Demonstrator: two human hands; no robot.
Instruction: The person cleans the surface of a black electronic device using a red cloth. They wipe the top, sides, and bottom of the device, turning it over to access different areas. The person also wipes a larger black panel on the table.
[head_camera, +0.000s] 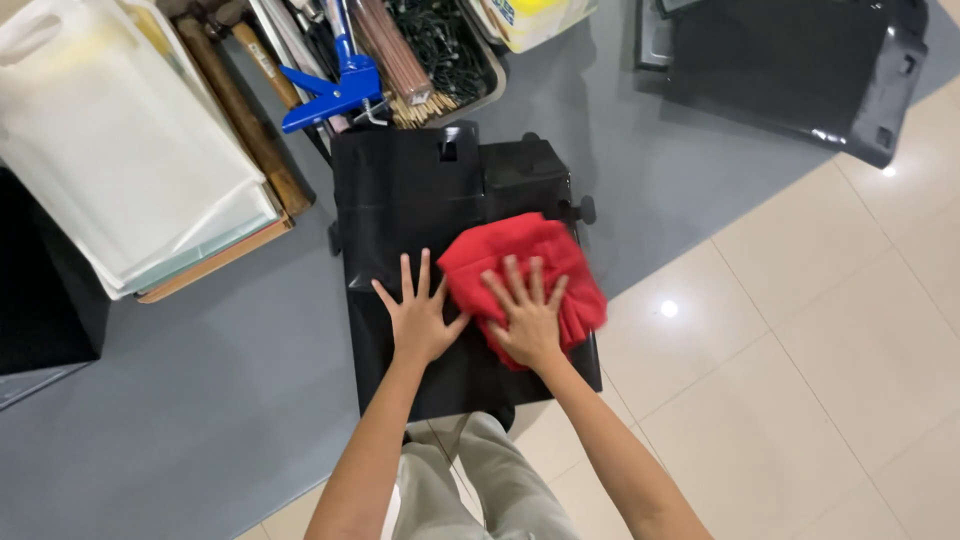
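A red folded cloth (520, 255) lies on a flat black panel (400, 190) set on the floor. My right hand (528, 312) presses flat on the cloth with its fingers spread. My left hand (417, 318) lies flat on the black panel just left of the cloth, fingers apart, its thumb touching the cloth's edge. Neither hand grips anything.
A grey mat (200, 400) covers the floor under the panel; beige tiles (800, 380) lie to the right. White sheets and wooden boards (120, 150) lean at the left. A blue caulking gun (335, 85) and a tray of sticks (420, 50) sit behind. Another black panel (800, 60) lies at the top right.
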